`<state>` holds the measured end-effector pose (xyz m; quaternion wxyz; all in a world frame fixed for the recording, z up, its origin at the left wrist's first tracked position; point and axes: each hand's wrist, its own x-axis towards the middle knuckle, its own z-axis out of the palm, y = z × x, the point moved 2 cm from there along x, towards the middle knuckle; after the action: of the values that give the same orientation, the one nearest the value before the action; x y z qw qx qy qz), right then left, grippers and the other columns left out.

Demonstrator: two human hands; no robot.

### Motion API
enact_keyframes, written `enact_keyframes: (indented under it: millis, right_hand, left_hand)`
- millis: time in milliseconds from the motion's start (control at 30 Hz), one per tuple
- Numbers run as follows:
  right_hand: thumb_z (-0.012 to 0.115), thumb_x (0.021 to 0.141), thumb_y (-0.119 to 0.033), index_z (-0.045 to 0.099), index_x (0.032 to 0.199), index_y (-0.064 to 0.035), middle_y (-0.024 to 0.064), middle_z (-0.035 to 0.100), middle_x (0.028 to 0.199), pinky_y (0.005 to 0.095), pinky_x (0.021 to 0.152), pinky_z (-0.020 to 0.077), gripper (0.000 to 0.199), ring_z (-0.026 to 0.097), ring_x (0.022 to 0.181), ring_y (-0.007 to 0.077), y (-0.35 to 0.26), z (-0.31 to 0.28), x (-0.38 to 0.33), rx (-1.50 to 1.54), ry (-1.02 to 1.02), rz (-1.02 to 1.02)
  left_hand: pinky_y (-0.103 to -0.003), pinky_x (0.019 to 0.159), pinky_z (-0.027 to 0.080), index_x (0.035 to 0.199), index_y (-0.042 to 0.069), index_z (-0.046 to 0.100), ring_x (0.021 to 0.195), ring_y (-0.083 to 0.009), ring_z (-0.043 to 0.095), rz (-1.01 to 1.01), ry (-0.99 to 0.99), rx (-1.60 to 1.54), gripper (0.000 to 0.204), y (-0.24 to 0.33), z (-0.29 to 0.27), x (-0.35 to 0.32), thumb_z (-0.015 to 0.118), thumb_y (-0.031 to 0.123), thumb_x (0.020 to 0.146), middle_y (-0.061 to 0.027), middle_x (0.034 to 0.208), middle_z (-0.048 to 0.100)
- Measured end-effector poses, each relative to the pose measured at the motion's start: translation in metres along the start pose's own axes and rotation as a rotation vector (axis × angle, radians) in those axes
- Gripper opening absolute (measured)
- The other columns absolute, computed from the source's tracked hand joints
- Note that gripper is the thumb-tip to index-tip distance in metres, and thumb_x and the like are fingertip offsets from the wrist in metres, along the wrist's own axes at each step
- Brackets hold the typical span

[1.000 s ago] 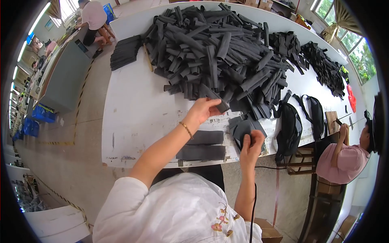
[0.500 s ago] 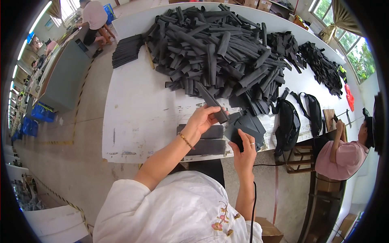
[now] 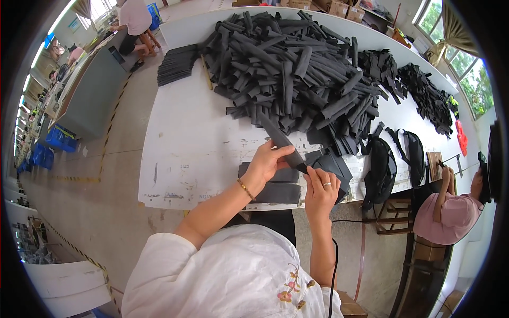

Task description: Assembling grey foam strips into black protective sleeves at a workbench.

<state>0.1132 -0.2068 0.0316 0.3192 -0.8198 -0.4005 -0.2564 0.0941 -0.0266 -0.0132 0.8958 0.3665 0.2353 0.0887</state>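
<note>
My left hand (image 3: 269, 163) is closed around the middle of a dark grey folded fabric strip (image 3: 277, 137), its thumb on top. The strip slants from the big pile down toward my right hand (image 3: 320, 192). There my right fingers pinch its near end, where a darker tip shows. Whether anything else sits inside that hand is hidden. Partly beneath the right hand lies a loose stack of flat dark grey pieces (image 3: 339, 168). Two flat dark strips (image 3: 277, 193) rest by the table edge, below my left hand.
A large heap of dark rolled strips (image 3: 286, 63) covers the table's far middle. A neat row of strips (image 3: 177, 63) lies at far left beside a thin wooden stick (image 3: 207, 73). Black bags (image 3: 380, 167) lie at right, near a seated person in pink (image 3: 445, 214).
My right hand has come up from the flat pieces to the strip's near end and now pinches it. The left hand keeps its hold. The whole view has shifted slightly.
</note>
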Motion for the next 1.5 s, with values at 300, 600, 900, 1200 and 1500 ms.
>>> enact_keyframes:
  millis: [300,600,900,1200,1500]
  right_hand:
    - [0.076,0.077,-0.003,0.060,0.120,-0.0014,0.0114,0.060,0.106,0.0400,0.079,0.0443,0.046,0.057,0.092,0.0296,-0.017,0.020,0.001,0.127,0.034,0.081]
    - [0.073,0.079,0.000,0.049,0.117,-0.0001,0.0217,0.056,0.114,0.0414,0.085,0.0471,0.045,0.057,0.099,0.0399,-0.034,0.041,-0.012,0.372,-0.034,0.123]
    - [0.073,0.077,0.002,0.053,0.104,-0.0015,0.0198,0.057,0.108,0.0413,0.075,0.0491,0.034,0.059,0.090,0.0380,-0.033,0.035,-0.013,0.386,-0.160,0.075]
    - [0.070,0.080,0.001,0.054,0.102,-0.0020,0.0189,0.058,0.105,0.0421,0.069,0.0510,0.028,0.061,0.087,0.0374,-0.031,0.049,-0.008,0.422,-0.297,0.143]
    - [0.074,0.077,0.002,0.060,0.085,-0.0028,0.0141,0.062,0.095,0.0394,0.061,0.0502,0.016,0.063,0.074,0.0328,-0.033,0.045,-0.004,0.497,-0.220,0.094]
  left_hand:
    - [-0.031,0.081,0.055,0.118,-0.001,0.051,0.097,-0.0190,0.064,0.282,0.030,0.163,0.046,0.001,0.018,-0.032,0.075,0.002,0.079,-0.0090,0.104,0.062]
    - [-0.036,0.098,0.048,0.123,0.002,0.054,0.110,-0.0243,0.062,0.109,-0.328,-0.108,0.034,-0.013,0.019,-0.040,0.055,0.026,0.099,-0.0161,0.109,0.068]
    - [-0.040,0.100,0.048,0.114,0.004,0.061,0.111,-0.0262,0.060,0.089,-0.166,-0.210,0.028,0.005,0.002,-0.040,0.056,0.027,0.099,-0.0181,0.122,0.064]
    - [-0.037,0.101,0.045,0.116,0.005,0.060,0.117,-0.0227,0.057,0.016,-0.144,-0.281,0.029,-0.006,-0.006,-0.043,0.058,0.027,0.098,-0.0138,0.125,0.063]
    - [-0.042,0.094,0.052,0.125,0.000,0.056,0.107,-0.0304,0.065,0.204,-0.100,-0.203,0.037,0.028,-0.023,-0.039,0.056,0.026,0.099,-0.0157,0.112,0.067]
